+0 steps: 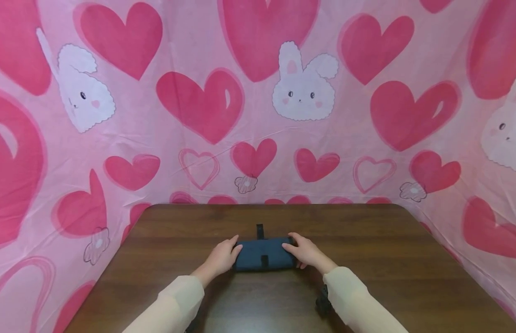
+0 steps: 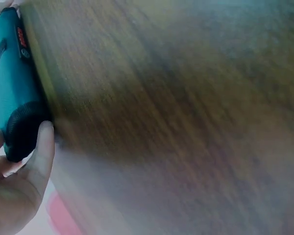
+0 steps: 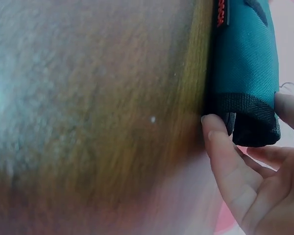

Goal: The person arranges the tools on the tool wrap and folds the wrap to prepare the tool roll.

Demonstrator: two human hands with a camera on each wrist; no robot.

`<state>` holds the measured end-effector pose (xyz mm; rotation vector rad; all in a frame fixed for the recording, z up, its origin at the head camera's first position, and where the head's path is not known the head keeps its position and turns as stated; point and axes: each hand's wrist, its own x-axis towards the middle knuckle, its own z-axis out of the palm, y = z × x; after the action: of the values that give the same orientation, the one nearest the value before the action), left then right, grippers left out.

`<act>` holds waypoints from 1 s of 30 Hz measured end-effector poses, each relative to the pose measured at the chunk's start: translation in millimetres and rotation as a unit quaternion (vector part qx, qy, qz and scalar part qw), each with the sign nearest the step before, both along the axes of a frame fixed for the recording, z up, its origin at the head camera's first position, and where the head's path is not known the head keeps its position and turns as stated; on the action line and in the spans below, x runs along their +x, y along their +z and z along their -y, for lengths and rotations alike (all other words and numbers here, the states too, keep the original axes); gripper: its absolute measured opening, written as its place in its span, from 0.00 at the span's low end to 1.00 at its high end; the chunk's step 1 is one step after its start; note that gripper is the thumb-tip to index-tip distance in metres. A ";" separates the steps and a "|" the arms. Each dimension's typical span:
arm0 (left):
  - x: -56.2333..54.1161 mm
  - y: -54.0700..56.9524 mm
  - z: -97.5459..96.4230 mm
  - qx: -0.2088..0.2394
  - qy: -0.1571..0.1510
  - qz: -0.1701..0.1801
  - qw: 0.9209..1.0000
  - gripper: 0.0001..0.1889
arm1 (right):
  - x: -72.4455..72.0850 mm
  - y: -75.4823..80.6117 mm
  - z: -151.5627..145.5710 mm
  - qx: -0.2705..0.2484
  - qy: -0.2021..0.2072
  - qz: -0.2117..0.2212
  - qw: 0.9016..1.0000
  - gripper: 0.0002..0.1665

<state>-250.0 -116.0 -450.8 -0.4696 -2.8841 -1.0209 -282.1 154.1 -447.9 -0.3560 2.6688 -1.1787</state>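
A blue-teal fabric tool roll (image 1: pixel 251 253), rolled up and trimmed in black, lies crosswise on the wooden table. At its left end, my left hand (image 1: pixel 219 257) grips it between thumb and fingers. My right hand (image 1: pixel 308 253) holds the opposite end the same way. From the far side of the roll a black strap (image 1: pixel 260 231) sticks out flat on the table. The left wrist view shows a label with red lettering (image 2: pixel 21 39) near the roll's lower edge. In the right wrist view, the roll's end (image 3: pixel 247 105) looks hollow, with fingers around its rim.
The brown wooden table (image 1: pixel 166 231) reaches back to a pink cloth (image 1: pixel 258 125) printed with hearts and rabbits, which also hangs on both sides. A small dark object (image 1: pixel 323 303) shows beside my right sleeve.
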 end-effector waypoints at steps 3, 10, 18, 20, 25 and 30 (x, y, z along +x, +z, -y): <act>-0.7 -2.0 0.2 0.009 0.002 -0.025 1.000 0.23 | -1.1 -1.4 -1.5 -0.014 -0.002 0.007 1.000 0.34; -0.4 -4.3 -1.4 0.027 0.041 -0.079 0.996 0.13 | -2.8 -4.3 -1.9 -0.025 -0.007 0.009 1.000 0.30; 1.6 -4.5 -1.1 0.021 0.043 -0.100 0.994 0.10 | -2.4 -3.8 -1.2 -0.020 -0.015 0.010 1.000 0.26; 1.9 -5.3 -0.9 0.018 0.047 -0.100 0.994 0.11 | -2.3 -4.5 -0.6 -0.022 -0.013 0.012 1.000 0.26; 2.9 -7.3 -1.5 0.000 0.055 -0.086 0.995 0.16 | -2.7 -6.4 1.9 -0.023 -0.013 0.010 1.000 0.27; 3.0 -7.0 -1.3 -0.032 0.040 -0.064 0.997 0.21 | -3.1 -7.7 4.2 -0.016 -0.016 0.004 1.000 0.27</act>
<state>-247.0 -114.7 -457.8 -0.4020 -2.8042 -0.8556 -285.1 150.0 -455.6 -0.3146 2.6603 -1.2305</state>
